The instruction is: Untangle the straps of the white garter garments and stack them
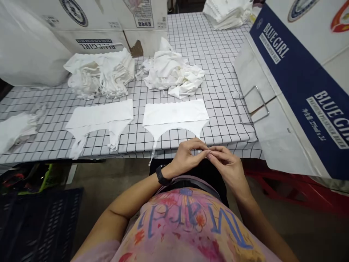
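My left hand (188, 154) and my right hand (227, 163) meet at the table's near edge, fingertips pinched together on something too small to make out. Just beyond them a flat white fabric piece (174, 116) lies spread on the checked tablecloth (218, 91), its narrow ends hanging toward the edge. A second flat white fabric piece (100, 120) lies to its left. My left wrist wears a black watch (161, 175).
A crumpled pile of white fabric (174, 74) and a folded stack (100, 74) sit further back. Cardboard boxes (109, 22) stand at the rear, a blue-printed box (300, 72) leans at right with a wire frame (253, 105). More white fabric (16, 129) lies far left.
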`<act>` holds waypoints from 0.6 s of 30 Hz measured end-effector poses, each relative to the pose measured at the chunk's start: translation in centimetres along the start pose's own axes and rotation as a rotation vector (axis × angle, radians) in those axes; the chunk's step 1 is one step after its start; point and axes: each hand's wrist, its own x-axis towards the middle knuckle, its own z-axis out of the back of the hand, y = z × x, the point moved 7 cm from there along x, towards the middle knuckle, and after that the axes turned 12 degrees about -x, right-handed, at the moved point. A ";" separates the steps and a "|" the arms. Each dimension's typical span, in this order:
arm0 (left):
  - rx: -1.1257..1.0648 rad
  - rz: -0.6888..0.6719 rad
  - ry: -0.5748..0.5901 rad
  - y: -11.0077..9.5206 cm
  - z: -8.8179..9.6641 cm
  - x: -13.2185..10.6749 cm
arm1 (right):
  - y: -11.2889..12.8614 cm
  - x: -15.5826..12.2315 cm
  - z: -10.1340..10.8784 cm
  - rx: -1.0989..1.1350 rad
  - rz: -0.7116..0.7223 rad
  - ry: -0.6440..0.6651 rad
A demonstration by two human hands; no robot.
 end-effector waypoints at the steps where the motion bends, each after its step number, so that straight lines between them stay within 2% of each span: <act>1: 0.040 -0.044 -0.023 -0.3 0.3 0.1 | 0.2 0.3 -0.2 0.010 -0.015 0.000; 3: 0.089 -0.090 -0.058 -0.8 0.8 0.2 | 0.4 1.1 -0.9 0.068 -0.069 0.041; 5: 0.089 -0.072 -0.084 -0.9 1.6 0.5 | 0.8 2.0 -1.7 0.126 -0.109 0.089; 8: 0.103 -0.047 -0.063 -0.7 3.0 1.4 | 1.3 3.4 -2.6 0.165 -0.121 0.103; 10: 0.218 -0.105 -0.033 -0.7 4.4 2.4 | 1.3 4.5 -3.0 0.176 -0.133 0.087; 12: 0.424 -0.187 -0.016 -0.5 5.9 3.7 | 1.0 5.7 -3.3 0.186 -0.159 0.071; 15: 0.720 -0.212 0.068 1.3 7.7 6.2 | 0.5 7.6 -3.9 0.214 -0.201 0.050; 18: 0.858 -0.145 0.205 3.8 8.5 8.4 | 0.1 9.4 -4.5 0.238 -0.241 0.038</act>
